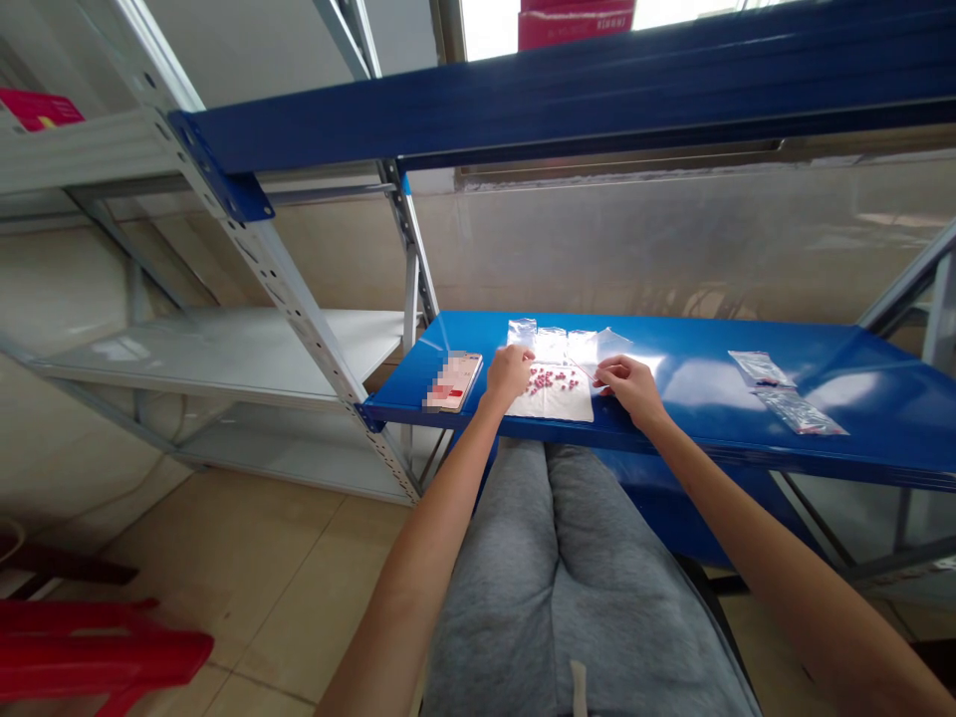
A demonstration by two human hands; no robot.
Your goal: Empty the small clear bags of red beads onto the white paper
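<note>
A white sheet (557,401) lies at the front edge of the blue shelf (694,398), with several small pink beads (551,378) scattered on it. My left hand (508,372) rests curled at the sheet's left edge, right beside the beads. My right hand (625,380) sits at the sheet's right edge, fingers pinched on the corner of a small clear bag (590,370). Several empty clear zip bags (557,342) lie in a row just behind the sheet.
A phone (454,381) lies left of my left hand. Two filled small bags (784,393) lie on the shelf's right part. A blue beam crosses overhead. A white metal rack (224,349) stands to the left, a red plastic stool (97,657) on the floor.
</note>
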